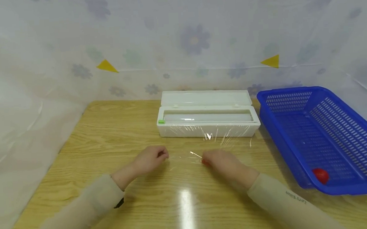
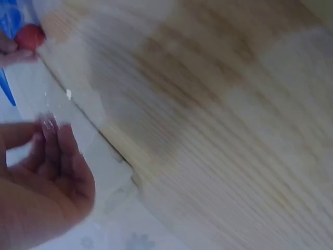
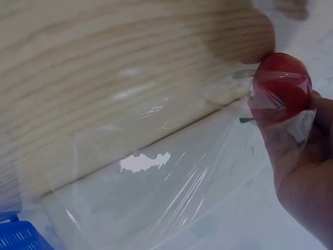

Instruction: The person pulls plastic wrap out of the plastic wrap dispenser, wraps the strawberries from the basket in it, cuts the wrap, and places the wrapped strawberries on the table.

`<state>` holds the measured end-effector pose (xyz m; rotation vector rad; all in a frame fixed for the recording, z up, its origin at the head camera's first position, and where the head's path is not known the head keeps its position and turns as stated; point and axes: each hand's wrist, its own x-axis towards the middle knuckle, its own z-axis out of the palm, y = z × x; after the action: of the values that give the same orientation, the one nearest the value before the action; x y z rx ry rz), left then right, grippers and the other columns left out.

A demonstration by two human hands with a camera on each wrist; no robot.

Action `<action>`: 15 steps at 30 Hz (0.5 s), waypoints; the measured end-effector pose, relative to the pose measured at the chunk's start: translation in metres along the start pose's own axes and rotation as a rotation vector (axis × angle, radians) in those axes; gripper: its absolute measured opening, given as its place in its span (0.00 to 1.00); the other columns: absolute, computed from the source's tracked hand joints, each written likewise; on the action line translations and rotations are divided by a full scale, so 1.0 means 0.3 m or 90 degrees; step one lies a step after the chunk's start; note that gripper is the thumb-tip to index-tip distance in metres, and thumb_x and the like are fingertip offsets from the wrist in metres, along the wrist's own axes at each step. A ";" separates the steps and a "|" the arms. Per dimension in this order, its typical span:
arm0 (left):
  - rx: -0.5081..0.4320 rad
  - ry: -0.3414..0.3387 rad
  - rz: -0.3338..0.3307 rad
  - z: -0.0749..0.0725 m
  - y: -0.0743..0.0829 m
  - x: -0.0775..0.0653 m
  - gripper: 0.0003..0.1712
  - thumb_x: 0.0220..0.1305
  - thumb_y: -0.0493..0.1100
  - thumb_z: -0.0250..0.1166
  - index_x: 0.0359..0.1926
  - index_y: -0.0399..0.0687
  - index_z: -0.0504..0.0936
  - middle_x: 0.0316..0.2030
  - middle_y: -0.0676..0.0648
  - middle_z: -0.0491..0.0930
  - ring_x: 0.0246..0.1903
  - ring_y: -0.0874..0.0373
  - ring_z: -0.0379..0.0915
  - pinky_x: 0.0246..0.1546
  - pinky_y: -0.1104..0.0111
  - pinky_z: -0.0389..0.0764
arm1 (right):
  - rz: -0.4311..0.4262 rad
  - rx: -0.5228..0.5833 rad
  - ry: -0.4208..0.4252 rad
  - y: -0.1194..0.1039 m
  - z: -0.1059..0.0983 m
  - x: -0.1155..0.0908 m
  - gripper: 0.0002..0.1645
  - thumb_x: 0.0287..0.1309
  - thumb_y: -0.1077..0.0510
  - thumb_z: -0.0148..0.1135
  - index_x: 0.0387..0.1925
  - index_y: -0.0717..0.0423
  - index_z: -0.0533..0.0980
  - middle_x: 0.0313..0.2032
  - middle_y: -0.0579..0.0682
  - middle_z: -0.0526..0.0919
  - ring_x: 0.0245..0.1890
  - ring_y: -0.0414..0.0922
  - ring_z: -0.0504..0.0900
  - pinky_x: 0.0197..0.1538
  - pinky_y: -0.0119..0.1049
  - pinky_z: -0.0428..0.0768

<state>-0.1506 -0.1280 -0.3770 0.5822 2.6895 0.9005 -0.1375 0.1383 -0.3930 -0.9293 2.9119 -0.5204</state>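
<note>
My right hand (image 1: 225, 164) holds a small red tomato (image 3: 283, 86) with a green stem. Clear cling film (image 3: 171, 203) lies over the tomato and the fingers in the right wrist view. My left hand (image 1: 148, 159) pinches the film's edge between thumb and fingertips, a short way left of the right hand. From both hands the film stretches back to a white cling film dispenser (image 1: 184, 131), whose lid stands up. A white roll (image 1: 208, 117) lies inside it. In the head view the right hand hides most of the tomato.
A blue plastic basket (image 1: 285, 154) stands on the right of the wooden table (image 1: 116, 132). Another red tomato (image 1: 320, 175) lies in its near corner. A green slider (image 1: 161, 121) sits at the dispenser's left end. Flowered cloth (image 1: 195, 41) hangs behind the table.
</note>
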 end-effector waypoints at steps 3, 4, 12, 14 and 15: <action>0.073 0.158 0.033 0.040 0.034 -0.018 0.10 0.61 0.36 0.58 0.43 0.39 0.78 0.37 0.42 0.79 0.36 0.52 0.73 0.39 0.60 0.75 | -0.041 -0.034 0.006 0.010 -0.001 0.010 0.14 0.61 0.61 0.56 0.20 0.49 0.67 0.16 0.38 0.59 0.21 0.38 0.63 0.27 0.30 0.65; 0.105 0.216 0.069 0.056 0.049 -0.025 0.12 0.58 0.34 0.59 0.44 0.39 0.77 0.39 0.42 0.78 0.39 0.50 0.73 0.42 0.58 0.74 | -0.045 -0.033 0.007 0.012 -0.001 0.012 0.14 0.60 0.61 0.56 0.20 0.49 0.68 0.16 0.38 0.59 0.21 0.38 0.63 0.27 0.29 0.64; 0.284 0.204 0.504 0.190 0.190 -0.035 0.09 0.53 0.33 0.59 0.35 0.48 0.78 0.35 0.53 0.78 0.41 0.59 0.74 0.50 0.68 0.73 | -0.025 -0.006 0.002 0.017 -0.010 0.029 0.10 0.60 0.60 0.57 0.23 0.50 0.73 0.16 0.38 0.69 0.20 0.36 0.67 0.27 0.29 0.69; 0.315 0.128 0.501 0.215 0.215 -0.022 0.07 0.57 0.34 0.58 0.36 0.48 0.78 0.36 0.53 0.78 0.41 0.60 0.74 0.50 0.70 0.73 | -0.027 -0.002 -0.007 0.019 -0.016 0.036 0.07 0.59 0.59 0.59 0.25 0.49 0.74 0.19 0.39 0.73 0.22 0.36 0.70 0.28 0.29 0.70; 0.335 0.103 0.488 0.225 0.226 -0.014 0.07 0.59 0.35 0.57 0.38 0.48 0.78 0.37 0.53 0.78 0.41 0.60 0.75 0.50 0.71 0.74 | -0.028 0.000 -0.016 0.021 -0.018 0.041 0.07 0.59 0.59 0.59 0.25 0.49 0.74 0.20 0.39 0.74 0.23 0.36 0.70 0.28 0.30 0.71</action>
<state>-0.1035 -0.0454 -0.3873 1.7972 2.8608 0.3505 -0.1517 0.1379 -0.3892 -0.9948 2.8762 -0.5068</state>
